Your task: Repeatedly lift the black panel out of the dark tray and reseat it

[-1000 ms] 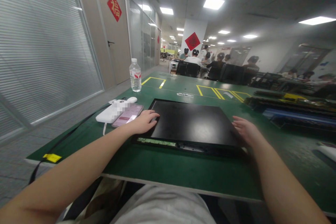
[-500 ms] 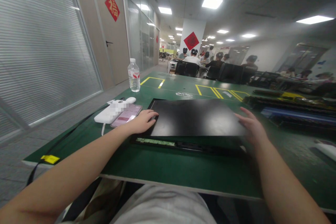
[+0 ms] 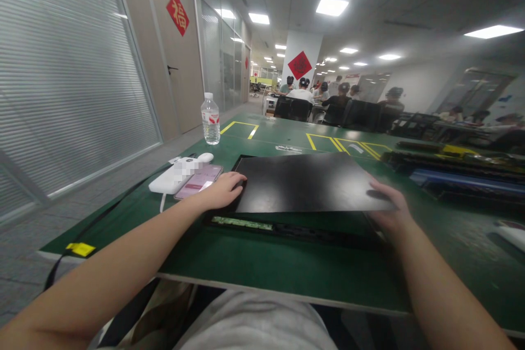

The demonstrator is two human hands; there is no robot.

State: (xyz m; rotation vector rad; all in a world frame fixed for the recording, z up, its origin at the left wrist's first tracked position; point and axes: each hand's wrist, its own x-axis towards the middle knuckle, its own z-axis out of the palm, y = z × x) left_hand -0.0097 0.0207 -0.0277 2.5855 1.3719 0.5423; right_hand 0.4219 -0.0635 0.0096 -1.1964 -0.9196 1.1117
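Observation:
A flat black panel (image 3: 303, 180) lies before me on the green table (image 3: 262, 262), over a dark frame with a green circuit strip (image 3: 241, 223) along its near edge. The panel's near right side is raised off the frame. My right hand (image 3: 388, 208) grips that right edge, thumb on top and fingers underneath. My left hand (image 3: 223, 190) rests curled on the panel's left edge, pressing it down.
A pink phone (image 3: 199, 180), a white power bank (image 3: 174, 176) and a white mouse (image 3: 205, 157) lie left of the panel. A water bottle (image 3: 210, 118) stands further back. Dark long parts (image 3: 455, 175) are stacked at the right. Several people sit at far tables.
My right hand went from lying flat on the panel to gripping its right edge, and the near right side of the panel has lifted. The left hand has stayed put.

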